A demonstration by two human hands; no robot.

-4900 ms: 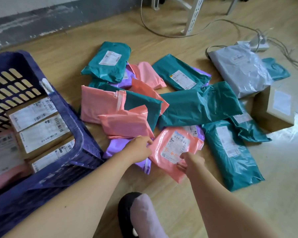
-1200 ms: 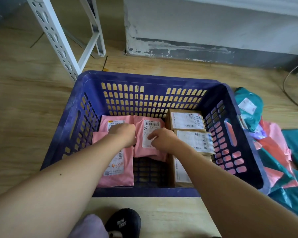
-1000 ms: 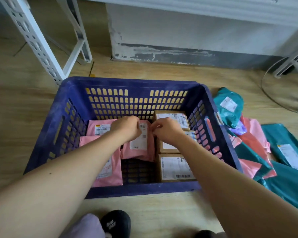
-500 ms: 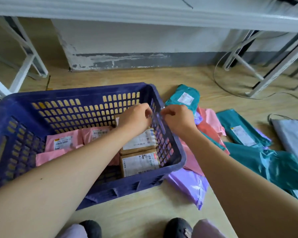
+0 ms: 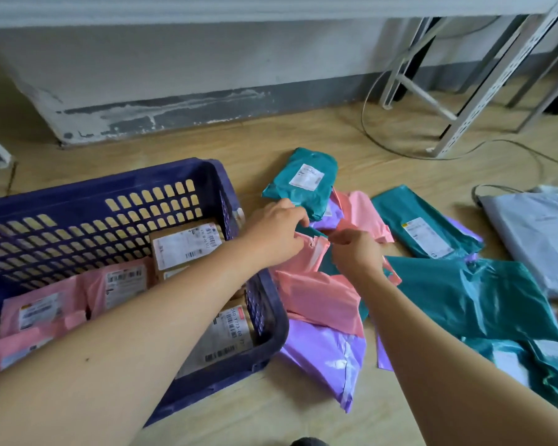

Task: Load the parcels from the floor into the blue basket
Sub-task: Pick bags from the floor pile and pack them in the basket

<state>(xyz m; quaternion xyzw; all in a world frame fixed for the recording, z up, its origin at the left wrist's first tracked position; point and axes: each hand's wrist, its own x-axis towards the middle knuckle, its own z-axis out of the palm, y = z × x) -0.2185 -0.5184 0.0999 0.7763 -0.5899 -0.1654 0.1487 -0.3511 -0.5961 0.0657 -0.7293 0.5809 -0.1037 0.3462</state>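
Observation:
The blue basket [image 5: 203,175] stands on the floor at the left and holds pink parcels [image 5: 123,284] and cardboard boxes [image 5: 187,243]. To its right lies a pile of parcels on the floor. My left hand [image 5: 274,231] and my right hand [image 5: 355,252] are over the pile, both with curled fingers at the top edge of a pink parcel [image 5: 316,291]. Whether the fingers pinch the bag is not plain. Around it lie a purple parcel [image 5: 322,355], a small teal parcel [image 5: 306,178] and larger teal parcels [image 5: 484,297].
A grey parcel [image 5: 541,233] lies at the far right. White metal rack legs [image 5: 464,107] and a cable [image 5: 377,136] are at the back right. A wall with a grey skirting [image 5: 174,111] runs behind.
Both hands left the pink parcel inside the basket, crossed its right rim and now reach the pink parcel on the floor pile. The view swung right.

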